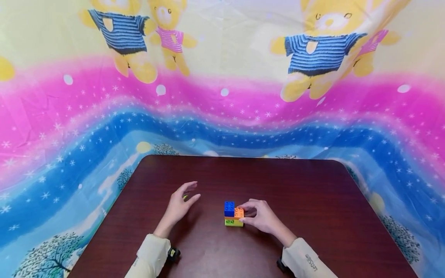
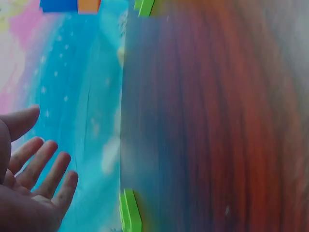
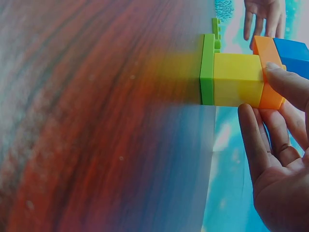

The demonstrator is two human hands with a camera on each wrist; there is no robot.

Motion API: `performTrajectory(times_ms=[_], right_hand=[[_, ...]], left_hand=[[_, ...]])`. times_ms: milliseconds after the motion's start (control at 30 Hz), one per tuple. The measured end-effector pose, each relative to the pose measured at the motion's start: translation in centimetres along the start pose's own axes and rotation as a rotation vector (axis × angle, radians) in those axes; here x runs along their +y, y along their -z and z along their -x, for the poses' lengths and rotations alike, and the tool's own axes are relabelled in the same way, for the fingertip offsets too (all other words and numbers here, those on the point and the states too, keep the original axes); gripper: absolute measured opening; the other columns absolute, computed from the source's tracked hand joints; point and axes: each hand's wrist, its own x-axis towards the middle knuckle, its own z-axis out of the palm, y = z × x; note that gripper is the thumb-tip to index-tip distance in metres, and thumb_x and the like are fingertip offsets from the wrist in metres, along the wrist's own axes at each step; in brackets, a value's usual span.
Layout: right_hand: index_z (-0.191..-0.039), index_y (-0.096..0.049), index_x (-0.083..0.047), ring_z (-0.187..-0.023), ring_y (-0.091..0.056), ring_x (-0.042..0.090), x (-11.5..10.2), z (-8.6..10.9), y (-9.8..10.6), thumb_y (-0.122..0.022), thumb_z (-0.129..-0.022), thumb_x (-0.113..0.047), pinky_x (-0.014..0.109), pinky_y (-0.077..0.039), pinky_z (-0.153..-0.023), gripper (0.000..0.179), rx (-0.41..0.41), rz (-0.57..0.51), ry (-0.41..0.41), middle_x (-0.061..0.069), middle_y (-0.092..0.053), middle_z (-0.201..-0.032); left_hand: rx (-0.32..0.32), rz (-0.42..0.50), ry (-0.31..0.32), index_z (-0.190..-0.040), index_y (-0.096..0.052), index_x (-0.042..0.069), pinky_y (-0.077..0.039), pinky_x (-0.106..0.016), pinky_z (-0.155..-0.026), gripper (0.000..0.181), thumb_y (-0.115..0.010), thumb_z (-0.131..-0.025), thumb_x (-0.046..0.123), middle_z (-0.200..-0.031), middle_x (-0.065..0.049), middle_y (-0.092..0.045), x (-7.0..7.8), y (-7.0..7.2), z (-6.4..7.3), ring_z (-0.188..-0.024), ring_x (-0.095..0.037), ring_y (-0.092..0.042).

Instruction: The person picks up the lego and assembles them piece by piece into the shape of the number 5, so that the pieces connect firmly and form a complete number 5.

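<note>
A small stack of toy building bricks stands on the table. From the bottom it has a green base piece (image 3: 207, 72), a yellow brick (image 3: 236, 77), an orange brick (image 1: 239, 212) and a blue brick (image 1: 229, 210). My right hand (image 1: 261, 217) pinches the orange brick from the right side, its thumb (image 3: 289, 82) on one face and fingertips low on the opposite side. Left of the stack, my left hand (image 1: 179, 205) is held apart with relaxed fingers and nothing in them. Another green piece (image 2: 130, 211) lies beyond that hand, mostly hidden by it in the head view.
The dark wood table (image 1: 306, 193) has rounded far corners. Behind it hangs a printed cloth (image 1: 222, 104) with bears and snowflakes, which also drapes down at both sides.
</note>
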Motion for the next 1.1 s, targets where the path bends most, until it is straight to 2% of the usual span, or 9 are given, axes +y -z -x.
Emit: performTrajectory(times_ms=[133, 267, 367, 467, 667, 933, 1100], right_hand=[[-0.122, -0.077, -0.020, -0.103, -0.071, 0.022, -0.1, 0.0, 0.0, -0.087, -0.085, -0.019, 0.030, -0.063, -0.082, 0.039, -0.001, -0.003, -0.005, -0.006, -0.067, -0.102], [-0.122, -0.077, -0.020, -0.103, -0.071, 0.022, -0.1, 0.0, 0.0, -0.087, -0.085, -0.019, 0.031, -0.063, -0.082, 0.039, -0.001, -0.002, -0.017, -0.005, -0.067, -0.103], [-0.122, -0.077, -0.020, -0.103, -0.070, 0.021, -0.1, -0.1, 0.1, -0.087, -0.085, -0.019, 0.030, -0.063, -0.082, 0.039, -0.001, 0.001, -0.019, -0.006, -0.067, -0.102], [-0.122, -0.077, -0.020, -0.102, -0.070, 0.019, -0.1, -0.1, 0.1, -0.087, -0.085, -0.019, 0.030, -0.063, -0.082, 0.039, 0.000, 0.005, -0.014, -0.007, -0.067, -0.102], [-0.123, -0.077, -0.020, -0.103, -0.069, 0.016, -0.1, -0.1, 0.0, -0.087, -0.085, -0.019, 0.028, -0.062, -0.083, 0.039, -0.008, 0.007, -0.016, -0.009, -0.067, -0.103], [-0.122, -0.077, -0.022, -0.103, -0.069, 0.017, -0.1, -0.2, 0.0, -0.087, -0.085, -0.019, 0.028, -0.062, -0.084, 0.039, -0.013, -0.003, -0.019, -0.009, -0.068, -0.104], [-0.122, -0.077, -0.022, -0.103, -0.069, 0.017, -0.1, -0.2, 0.0, -0.087, -0.085, -0.020, 0.028, -0.062, -0.084, 0.039, -0.009, 0.002, -0.022, -0.009, -0.068, -0.104]], left_hand=[[0.080, -0.015, 0.083, -0.138, -0.063, 0.011, -0.047, -0.057, -0.109, 0.049, -0.079, -0.092, 0.015, -0.138, -0.018, -0.066, -1.2, 1.1, -0.4, -0.129, -0.038, -0.061], [0.122, 0.011, 0.192, -0.140, -0.060, 0.008, -0.046, -0.055, -0.111, 0.051, -0.079, -0.092, 0.011, -0.141, -0.022, -0.062, -2.2, 1.9, -0.5, -0.130, -0.039, -0.059], [0.140, 0.005, 0.241, -0.141, -0.058, 0.004, -0.045, -0.056, -0.110, 0.054, -0.078, -0.092, 0.009, -0.142, -0.024, -0.060, -2.8, 2.2, -0.4, -0.131, -0.041, -0.057], [0.133, -0.007, 0.288, -0.144, -0.054, 0.000, -0.043, -0.057, -0.112, 0.057, -0.077, -0.093, 0.009, -0.146, -0.026, -0.057, -3.3, 2.5, -0.3, -0.134, -0.043, -0.053], [0.069, -0.010, 0.392, -0.150, -0.046, 0.000, -0.039, -0.056, -0.116, 0.065, -0.076, -0.094, 0.011, -0.153, -0.025, -0.049, -3.6, 2.9, -0.1, -0.141, -0.043, -0.046], [0.042, -0.074, 0.418, -0.149, -0.047, -0.002, -0.045, -0.057, -0.106, 0.068, -0.079, -0.089, 0.005, -0.145, -0.029, -0.055, -4.2, 2.5, 0.0, -0.132, -0.044, -0.052], [0.039, -0.126, 0.389, -0.142, -0.054, -0.002, -0.049, -0.051, -0.099, 0.067, -0.083, -0.082, -0.001, -0.135, -0.026, -0.063, -4.4, 2.3, -0.2, -0.122, -0.040, -0.059]])
